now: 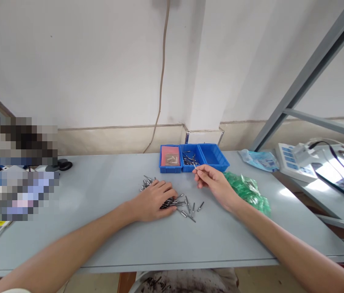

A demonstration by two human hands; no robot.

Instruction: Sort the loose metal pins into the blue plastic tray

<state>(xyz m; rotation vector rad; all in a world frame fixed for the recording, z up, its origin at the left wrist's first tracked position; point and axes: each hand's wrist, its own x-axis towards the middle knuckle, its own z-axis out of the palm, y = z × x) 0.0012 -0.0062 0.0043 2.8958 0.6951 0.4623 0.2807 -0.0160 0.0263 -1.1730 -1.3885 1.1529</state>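
Metal pins lie heaped on the bench beneath your left hand, with a few strewn loose just to its right. Your left fingers curl loosely over the heap; whether they grip any, you cannot tell from here. Your right hand has its fingers pinched together on one slim pin, held up by the blue bins, the middle one containing similar pins. Green plastic lies beside your right wrist.
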